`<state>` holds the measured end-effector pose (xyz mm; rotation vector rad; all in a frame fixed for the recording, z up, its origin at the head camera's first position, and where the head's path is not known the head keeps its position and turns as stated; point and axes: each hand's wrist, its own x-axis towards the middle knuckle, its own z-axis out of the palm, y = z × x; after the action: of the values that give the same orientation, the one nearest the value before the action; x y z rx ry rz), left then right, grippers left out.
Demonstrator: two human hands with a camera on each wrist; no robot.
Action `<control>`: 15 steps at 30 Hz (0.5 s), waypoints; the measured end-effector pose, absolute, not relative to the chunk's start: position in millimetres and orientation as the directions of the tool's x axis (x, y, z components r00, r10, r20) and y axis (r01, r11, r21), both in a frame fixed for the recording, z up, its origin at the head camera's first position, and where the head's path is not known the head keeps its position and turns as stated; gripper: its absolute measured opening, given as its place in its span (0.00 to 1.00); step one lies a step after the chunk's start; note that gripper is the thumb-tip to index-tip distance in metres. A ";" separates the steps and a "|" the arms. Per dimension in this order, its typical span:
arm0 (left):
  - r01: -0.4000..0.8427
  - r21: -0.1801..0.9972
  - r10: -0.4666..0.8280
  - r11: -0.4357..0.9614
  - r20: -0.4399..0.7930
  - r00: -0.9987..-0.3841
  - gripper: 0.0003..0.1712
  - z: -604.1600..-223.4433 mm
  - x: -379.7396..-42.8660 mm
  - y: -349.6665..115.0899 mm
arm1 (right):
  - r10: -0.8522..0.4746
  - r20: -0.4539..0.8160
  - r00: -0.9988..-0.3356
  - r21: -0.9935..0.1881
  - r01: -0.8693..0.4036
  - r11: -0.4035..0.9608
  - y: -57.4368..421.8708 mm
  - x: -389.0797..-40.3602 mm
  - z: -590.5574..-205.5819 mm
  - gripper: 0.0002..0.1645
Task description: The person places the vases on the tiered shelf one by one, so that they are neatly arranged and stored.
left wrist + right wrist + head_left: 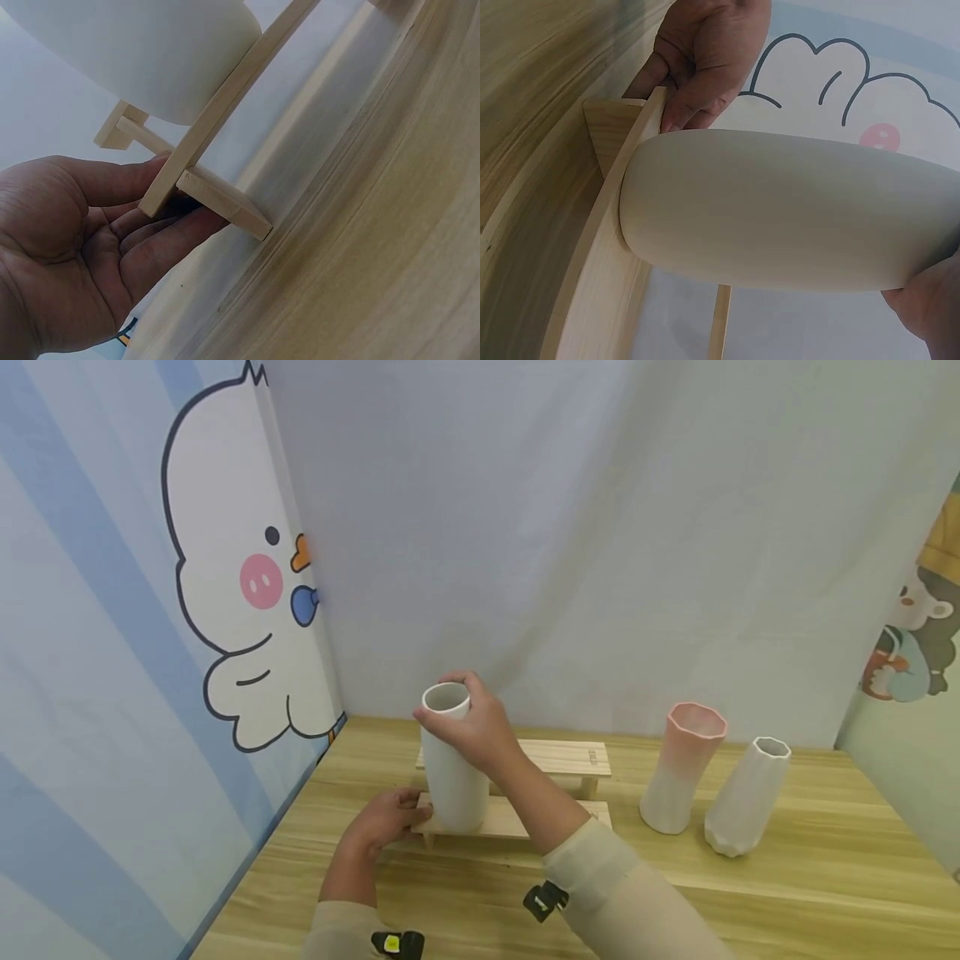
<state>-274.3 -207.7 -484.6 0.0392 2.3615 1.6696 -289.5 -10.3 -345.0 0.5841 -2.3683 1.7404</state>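
Observation:
A tall smooth white vase [453, 781] stands upright on the left part of the lower step of a two-tier wooden stand [513, 817]. My right hand [483, 727] grips the vase just below its rim, thumb on the near side and fingers round the back. Down at the stand's left end, my left hand [384, 818] pinches the lower board; the left wrist view shows the thumb on top of the board [217, 120] and fingers beneath, beside the leg [225, 204]. In the right wrist view the vase's base [641, 202] meets the board.
To the right, a pink-and-white vase [678, 772] and a faceted white vase [747, 797] stand on the wood-grain table [825, 860]. Behind the stand hangs a pale grey curtain [600, 568]. A patterned blue panel [112, 693] borders the table's left side.

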 end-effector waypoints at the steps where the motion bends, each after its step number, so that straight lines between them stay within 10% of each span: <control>1: -0.119 0.931 0.164 0.345 -0.185 -0.969 0.34 -484.5 -274.4 -207.9 | -0.223 0.336 -0.915 -0.886 -0.387 0.253 -10.3 -289.5 -344.8 0.37; 15: -0.115 0.926 0.178 0.359 -0.189 -0.966 0.37 -487.1 -276.8 -210.1 | -0.247 0.382 -0.891 -0.882 -0.431 0.190 4.3 -289.1 -344.5 0.47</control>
<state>-276.8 -210.1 -487.1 0.0569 2.3663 1.6437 -289.1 4.3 -344.5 0.6613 -2.3000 1.7882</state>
